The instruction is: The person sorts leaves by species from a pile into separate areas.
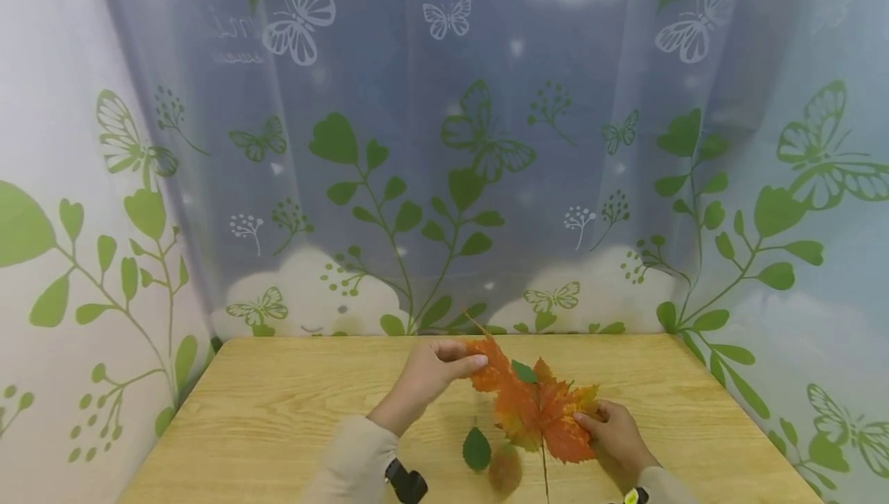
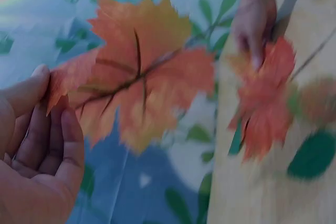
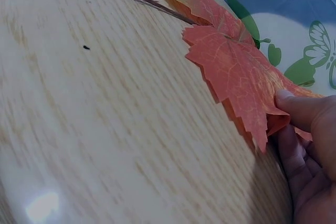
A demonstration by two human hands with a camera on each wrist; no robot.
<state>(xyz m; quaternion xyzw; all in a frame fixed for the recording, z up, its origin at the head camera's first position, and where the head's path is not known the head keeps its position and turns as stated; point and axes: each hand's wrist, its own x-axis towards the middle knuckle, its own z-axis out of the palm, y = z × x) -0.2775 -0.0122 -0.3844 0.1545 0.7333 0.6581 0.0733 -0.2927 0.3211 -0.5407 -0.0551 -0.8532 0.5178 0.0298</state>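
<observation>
My left hand [image 1: 432, 374] pinches the edge of an orange maple leaf [image 2: 152, 82] between thumb and fingers. That leaf is lifted, its brown veins showing in the left wrist view. With thumb and fingers, my right hand [image 1: 616, 434] grips the edge of a second red-orange maple leaf [image 3: 226, 64] close over the table. Its dark stem [image 1: 545, 467] runs toward the front. In the head view the two maple leaves overlap, and a small green leaf [image 1: 524, 371] shows between them.
On the wooden table [image 1: 292, 411] a green oval leaf [image 1: 477, 450] lies beside a brownish-orange leaf [image 1: 505, 471], both just in front of the maple leaves. A patterned curtain [image 1: 389, 64] hangs behind the table's back edge. A black band [image 1: 406, 482] circles the left wrist.
</observation>
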